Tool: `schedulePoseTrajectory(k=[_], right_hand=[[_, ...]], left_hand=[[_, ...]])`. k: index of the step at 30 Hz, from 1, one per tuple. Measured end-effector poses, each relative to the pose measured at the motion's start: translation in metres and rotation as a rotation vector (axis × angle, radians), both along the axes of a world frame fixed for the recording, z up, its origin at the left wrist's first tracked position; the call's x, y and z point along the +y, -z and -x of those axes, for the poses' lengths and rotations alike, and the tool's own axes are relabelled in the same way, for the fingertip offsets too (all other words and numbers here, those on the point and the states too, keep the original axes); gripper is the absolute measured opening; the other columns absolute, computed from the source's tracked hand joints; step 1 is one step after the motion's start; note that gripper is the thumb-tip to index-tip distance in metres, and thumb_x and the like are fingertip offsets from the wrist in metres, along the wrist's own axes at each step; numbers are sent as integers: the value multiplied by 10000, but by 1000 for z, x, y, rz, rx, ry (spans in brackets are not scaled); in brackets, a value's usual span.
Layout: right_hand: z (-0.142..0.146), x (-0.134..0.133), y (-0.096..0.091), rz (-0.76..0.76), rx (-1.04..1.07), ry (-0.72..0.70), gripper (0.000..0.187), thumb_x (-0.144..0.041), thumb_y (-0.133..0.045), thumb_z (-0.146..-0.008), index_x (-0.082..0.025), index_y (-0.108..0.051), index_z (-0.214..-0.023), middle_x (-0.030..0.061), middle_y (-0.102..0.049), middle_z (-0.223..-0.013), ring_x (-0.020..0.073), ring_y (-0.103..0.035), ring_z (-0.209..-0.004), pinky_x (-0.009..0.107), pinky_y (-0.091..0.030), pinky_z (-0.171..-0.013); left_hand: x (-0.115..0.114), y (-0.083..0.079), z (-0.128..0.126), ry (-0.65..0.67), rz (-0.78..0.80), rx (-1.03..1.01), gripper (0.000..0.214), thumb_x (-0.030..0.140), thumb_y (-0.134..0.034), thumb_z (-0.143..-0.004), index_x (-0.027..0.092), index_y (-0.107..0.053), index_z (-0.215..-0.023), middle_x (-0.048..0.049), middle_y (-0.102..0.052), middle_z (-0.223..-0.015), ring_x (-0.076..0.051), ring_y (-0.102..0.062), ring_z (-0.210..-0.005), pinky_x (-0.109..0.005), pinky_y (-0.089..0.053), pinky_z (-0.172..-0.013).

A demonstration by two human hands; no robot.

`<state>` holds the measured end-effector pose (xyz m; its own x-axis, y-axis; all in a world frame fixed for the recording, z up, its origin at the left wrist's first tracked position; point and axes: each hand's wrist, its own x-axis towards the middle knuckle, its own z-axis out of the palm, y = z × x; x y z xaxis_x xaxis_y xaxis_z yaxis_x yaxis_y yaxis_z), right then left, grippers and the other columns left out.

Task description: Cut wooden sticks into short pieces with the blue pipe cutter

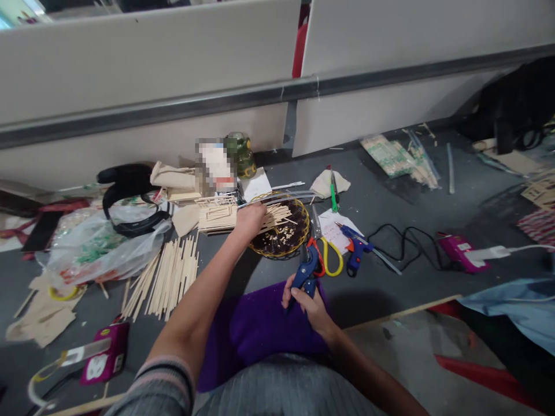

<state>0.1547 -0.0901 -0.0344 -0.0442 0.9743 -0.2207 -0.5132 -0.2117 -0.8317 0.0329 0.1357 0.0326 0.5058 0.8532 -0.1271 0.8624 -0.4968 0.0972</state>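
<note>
My left hand (252,221) is over the left edge of a dark woven basket (299,234) with a yellow braided rim. Its fingers curl down among thin wooden sticks (277,215), and whatever they grip is hidden behind the back of the hand. Short cut pieces of stick (281,236) lie scattered on the basket's bottom. Closer to my body, my right hand (309,300) is wrapped round a blue-handled hand cutter (306,267) that points toward the basket. Scissors (333,257) with red and yellow handles rest just beyond it.
A blue glue gun (356,251) lies to the right, its black cable near a magenta box (463,253). Loose sticks (173,277) and a plastic bag (99,248) are on the left. A green cutter knife (333,190) lies behind the basket. Purple cloth (255,329) covers my lap.
</note>
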Motion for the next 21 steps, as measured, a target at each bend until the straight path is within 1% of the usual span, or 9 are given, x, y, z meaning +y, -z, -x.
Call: schedulePoseTrajectory(k=[3,5,10,13,15,18,21], right_hand=[[0,0,1,4,-6,1,205,-377,-655,-823,-198,-591,-901,-14,-604,-667,163,-582,-596,313,-482,-626],[0,-1,2,7,1,4,198,-370,-655,-823,-199,-590,-901,-16,-603,-667,162,-583,-594,316,-486,-632],[1,-1,3,1,19,8,198,-361,-662,-818,-198,-589,-903,-18,-603,-672,157,-583,-591,314,-486,-633],[0,-1,0,4,3,8,195,-369,-650,-828,-197,-589,-899,-14,-604,-673,160,-585,-601,310,-481,-632],[0,-1,-2,13,-3,12,199,-376,-645,-830,-202,-586,-905,-15,-605,-675,162,-586,-605,309,-480,-632],[-1,0,-4,30,4,6,198,-368,-652,-821,-203,-584,-906,-18,-608,-680,160,-588,-604,309,-480,-635],[-1,0,-4,37,13,0,196,-356,-662,-811,-201,-583,-901,-18,-609,-677,160,-588,-601,310,-478,-635]], left_hand=[[-4,2,-7,68,13,-23,241,242,-463,-912,175,-688,-965,-101,-675,-1042,-238,-639,-954,-298,-434,-718],[-5,4,-15,118,25,-34,228,244,-474,-908,193,-693,-947,-81,-677,-1040,-224,-631,-979,-286,-432,-731],[-4,13,-34,192,44,-13,205,226,-518,-869,165,-712,-892,-114,-675,-1006,-245,-623,-976,-304,-439,-730],[-5,15,-38,195,33,-6,244,185,-474,-874,139,-713,-883,-140,-670,-980,-253,-626,-951,-318,-441,-722],[-5,13,-36,184,17,-11,269,186,-446,-889,135,-710,-885,-143,-665,-972,-255,-624,-953,-318,-440,-711],[-1,10,-28,140,-20,-17,324,227,-385,-935,122,-692,-945,-156,-648,-1012,-255,-623,-958,-317,-436,-709],[4,7,-18,97,-34,-9,338,221,-354,-955,105,-669,-998,-163,-640,-1023,-248,-635,-913,-317,-428,-702]])
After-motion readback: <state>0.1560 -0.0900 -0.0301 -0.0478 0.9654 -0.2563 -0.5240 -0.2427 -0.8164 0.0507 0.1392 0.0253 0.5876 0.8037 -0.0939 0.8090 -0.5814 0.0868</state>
